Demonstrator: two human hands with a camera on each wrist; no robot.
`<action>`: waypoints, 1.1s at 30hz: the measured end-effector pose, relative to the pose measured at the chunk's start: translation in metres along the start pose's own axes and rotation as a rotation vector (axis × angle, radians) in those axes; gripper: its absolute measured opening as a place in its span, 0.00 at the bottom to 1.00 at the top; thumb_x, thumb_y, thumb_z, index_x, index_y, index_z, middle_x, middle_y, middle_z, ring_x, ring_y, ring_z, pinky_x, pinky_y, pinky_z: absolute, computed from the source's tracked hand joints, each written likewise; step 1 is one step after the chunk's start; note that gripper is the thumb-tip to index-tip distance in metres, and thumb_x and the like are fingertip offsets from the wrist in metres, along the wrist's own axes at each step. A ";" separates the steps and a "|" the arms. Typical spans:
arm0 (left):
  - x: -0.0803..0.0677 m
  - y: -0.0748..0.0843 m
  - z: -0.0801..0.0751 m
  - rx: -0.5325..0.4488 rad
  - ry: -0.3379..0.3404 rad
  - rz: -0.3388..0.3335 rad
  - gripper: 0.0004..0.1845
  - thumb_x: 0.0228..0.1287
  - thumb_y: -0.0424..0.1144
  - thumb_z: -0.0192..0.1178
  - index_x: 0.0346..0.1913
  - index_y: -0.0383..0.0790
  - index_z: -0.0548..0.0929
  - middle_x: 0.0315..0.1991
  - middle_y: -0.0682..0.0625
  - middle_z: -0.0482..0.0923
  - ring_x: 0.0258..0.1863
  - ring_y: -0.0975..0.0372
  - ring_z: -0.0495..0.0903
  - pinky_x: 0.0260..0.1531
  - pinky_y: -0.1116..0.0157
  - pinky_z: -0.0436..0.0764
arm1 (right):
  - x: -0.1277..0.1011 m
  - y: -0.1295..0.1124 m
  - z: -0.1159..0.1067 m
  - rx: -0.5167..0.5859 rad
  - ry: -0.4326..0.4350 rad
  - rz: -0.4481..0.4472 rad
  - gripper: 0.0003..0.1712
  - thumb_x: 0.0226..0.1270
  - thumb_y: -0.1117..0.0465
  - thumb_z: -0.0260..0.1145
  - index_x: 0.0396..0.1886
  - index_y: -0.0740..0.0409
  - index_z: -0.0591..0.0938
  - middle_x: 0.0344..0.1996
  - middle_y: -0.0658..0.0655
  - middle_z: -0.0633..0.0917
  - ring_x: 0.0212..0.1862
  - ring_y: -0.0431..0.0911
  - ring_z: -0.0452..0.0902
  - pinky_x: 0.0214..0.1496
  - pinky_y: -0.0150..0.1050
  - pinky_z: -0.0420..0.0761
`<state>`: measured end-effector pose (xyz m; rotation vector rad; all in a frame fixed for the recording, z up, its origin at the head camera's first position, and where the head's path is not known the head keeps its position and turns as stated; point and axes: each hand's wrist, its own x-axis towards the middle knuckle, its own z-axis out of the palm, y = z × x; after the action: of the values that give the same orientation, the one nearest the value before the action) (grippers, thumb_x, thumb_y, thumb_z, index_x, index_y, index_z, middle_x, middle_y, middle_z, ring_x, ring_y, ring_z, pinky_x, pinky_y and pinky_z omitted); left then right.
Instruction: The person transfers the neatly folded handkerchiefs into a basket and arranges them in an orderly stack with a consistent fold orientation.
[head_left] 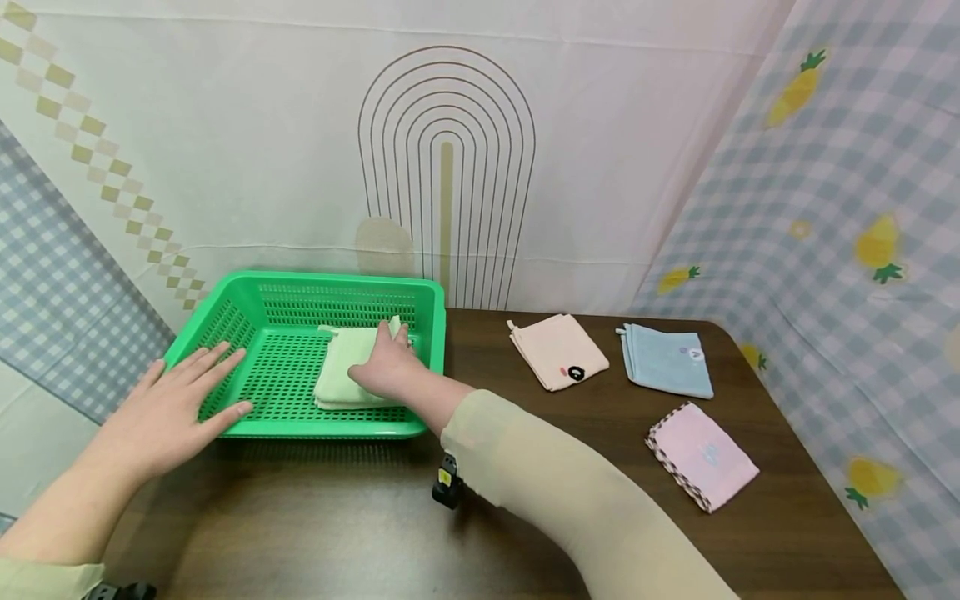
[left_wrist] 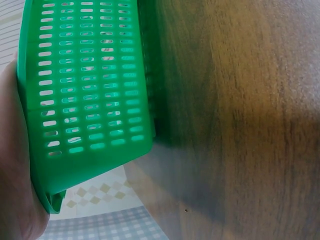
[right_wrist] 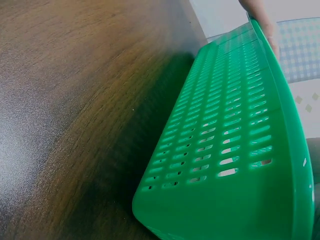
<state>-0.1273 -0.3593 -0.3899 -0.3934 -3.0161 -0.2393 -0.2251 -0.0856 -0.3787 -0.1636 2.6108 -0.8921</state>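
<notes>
right hand (head_left: 384, 368) presses green towel (head_left: 347, 367) (in basket (head_left: 330, 287))

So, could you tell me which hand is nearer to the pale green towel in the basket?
The right hand: it rests on top of the pale green towel inside the green basket. The left hand lies flat on the basket's near-left rim, apart from the towel.

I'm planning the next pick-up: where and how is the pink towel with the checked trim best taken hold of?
Pinch the pink towel at its near-left edge, coming from above and from the left. It lies flat and folded on the table, apart from the other cloths, so fingers probably need to slide under the stacked layers at an edge, and that side has bare wood beside it.
</notes>
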 end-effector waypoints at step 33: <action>0.000 -0.005 0.002 -0.011 -0.007 -0.004 0.46 0.69 0.61 0.56 0.81 0.50 0.47 0.79 0.38 0.47 0.72 0.35 0.55 0.72 0.46 0.23 | -0.023 0.008 -0.006 -0.343 0.162 -0.310 0.46 0.72 0.29 0.46 0.81 0.47 0.53 0.78 0.53 0.56 0.78 0.48 0.49 0.76 0.42 0.57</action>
<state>-0.1291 -0.3637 -0.3927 -0.3896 -3.0239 -0.2556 -0.2060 -0.0703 -0.3718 -0.6249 2.9249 -0.5584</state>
